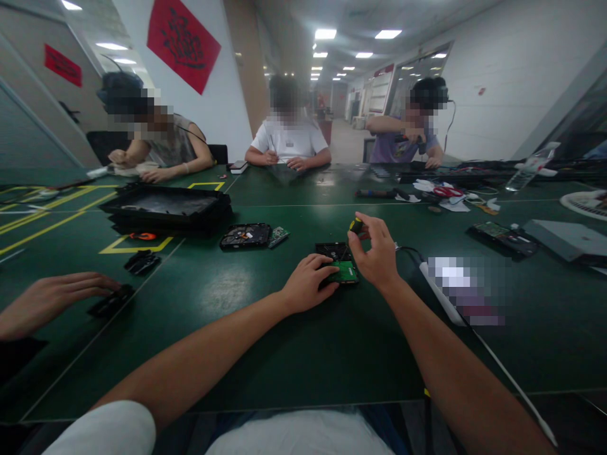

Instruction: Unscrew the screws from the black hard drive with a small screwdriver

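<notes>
A hard drive [349,273] lies in front of me with its green circuit board facing up. My left hand [310,281] rests on its left side, fingers lying over the board. Above the drive's right side, my right hand [377,249] grips the yellow and black handle of a screwdriver [355,224], which points down toward the drive. Whether its tip touches a screw is too small to tell. Beyond the drive and to the left lie another opened hard drive [245,236] and a loose circuit board [278,236].
Black trays [165,205] are stacked at the left. Another person's hand [61,300] touches a black part [111,301] there. To my right are a white power strip [441,294], a hard drive [502,240] and a grey box [566,240]. A bottle [533,167] stands farther back. Several people sit opposite.
</notes>
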The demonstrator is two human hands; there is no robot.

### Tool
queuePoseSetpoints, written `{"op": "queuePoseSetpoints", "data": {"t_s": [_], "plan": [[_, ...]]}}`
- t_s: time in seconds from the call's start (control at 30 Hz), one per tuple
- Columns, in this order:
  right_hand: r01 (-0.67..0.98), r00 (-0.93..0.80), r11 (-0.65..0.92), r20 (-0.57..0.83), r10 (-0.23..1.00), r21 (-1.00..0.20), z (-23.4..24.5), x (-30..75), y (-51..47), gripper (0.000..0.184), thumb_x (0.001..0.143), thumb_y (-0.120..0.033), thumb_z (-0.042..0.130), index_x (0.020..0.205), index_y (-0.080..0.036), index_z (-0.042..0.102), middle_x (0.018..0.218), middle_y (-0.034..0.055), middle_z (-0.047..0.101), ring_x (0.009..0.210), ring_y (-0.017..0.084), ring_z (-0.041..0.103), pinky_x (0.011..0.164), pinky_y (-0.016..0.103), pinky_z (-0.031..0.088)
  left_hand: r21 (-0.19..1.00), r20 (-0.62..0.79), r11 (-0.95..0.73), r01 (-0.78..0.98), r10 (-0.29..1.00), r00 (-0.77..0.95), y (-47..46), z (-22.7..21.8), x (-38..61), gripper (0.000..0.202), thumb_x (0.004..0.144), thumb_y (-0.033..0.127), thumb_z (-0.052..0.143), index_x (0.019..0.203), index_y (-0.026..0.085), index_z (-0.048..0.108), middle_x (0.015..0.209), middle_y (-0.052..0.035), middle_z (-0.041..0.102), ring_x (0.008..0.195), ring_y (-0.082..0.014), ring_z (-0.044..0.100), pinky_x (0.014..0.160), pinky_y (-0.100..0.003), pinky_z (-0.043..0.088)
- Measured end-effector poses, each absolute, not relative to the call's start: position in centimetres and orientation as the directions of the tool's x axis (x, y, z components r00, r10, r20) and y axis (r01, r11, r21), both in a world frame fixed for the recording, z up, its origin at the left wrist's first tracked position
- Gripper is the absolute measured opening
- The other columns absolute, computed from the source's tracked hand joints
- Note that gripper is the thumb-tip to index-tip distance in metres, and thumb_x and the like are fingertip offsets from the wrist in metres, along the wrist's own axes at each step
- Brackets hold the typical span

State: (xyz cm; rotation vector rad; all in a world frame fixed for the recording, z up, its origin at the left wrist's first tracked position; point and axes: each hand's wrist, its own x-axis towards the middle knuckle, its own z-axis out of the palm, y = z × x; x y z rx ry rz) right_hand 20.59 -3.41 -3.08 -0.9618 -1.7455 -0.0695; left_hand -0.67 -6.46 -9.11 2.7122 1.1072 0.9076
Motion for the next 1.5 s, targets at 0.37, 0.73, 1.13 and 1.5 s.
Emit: {"op": "queuePoseSetpoints", "data": {"t_s": [0.37,0.73,1.13,1.5], "plan": [[0.628,-0.08,0.673,0.828,0.555,-0.39,-3.04,20.57,-3.44,0.042,0.095,-0.032,0.063,0.137,-0.026,0.057,0.122,0.0121,0.064,0.092,0.025,0.066,0.08,0.045,0.063,0.28,0.498,-0.735,0.617,0.661,0.562,-6.49,-9.07,-0.73,0.038,0.094,0.04,0.068,0.13,0.026,0.068,0.134,-0.0125,0.063,0.128,-0.0325,0.056,0.109,-0.056,0.05],[0.623,-0.065,0.669,0.826,0.561,-0.405,-3.12,20.59,-3.38,0.041,0.095,-0.033,0.064,0.135,-0.026,0.058,0.123,0.0119,0.065,0.094,0.025,0.068,0.079,0.044,0.063,0.274,0.492,-0.734,0.621,0.662,0.565,-6.39,-9.2,-0.71,0.038,0.095,0.04,0.067,0.13,0.026,0.068,0.135,-0.0119,0.062,0.129,-0.0322,0.056,0.109,-0.056,0.05],[0.623,-0.057,0.671,0.833,0.55,-0.401,-3.05,20.42,-3.5,0.04,0.096,-0.031,0.064,0.135,-0.024,0.058,0.124,0.0126,0.064,0.093,0.023,0.069,0.082,0.042,0.063,0.275,0.494,-0.733,0.623,0.663,0.563,-6.41,-9.21,-0.71,0.038,0.094,0.04,0.068,0.13,0.026,0.068,0.135,-0.0117,0.062,0.129,-0.0321,0.055,0.11,-0.055,0.049],[0.608,-0.05,0.676,0.829,0.556,-0.417,-3.26,20.45,-3.35,0.038,0.097,-0.033,0.063,0.133,-0.024,0.056,0.126,0.0126,0.063,0.098,0.024,0.068,0.08,0.042,0.063,0.272,0.497,-0.732,0.624,0.662,0.561,-6.37,-9.27,-0.76,0.038,0.095,0.04,0.068,0.13,0.025,0.068,0.134,-0.0123,0.063,0.128,-0.0322,0.056,0.11,-0.055,0.049]]}}
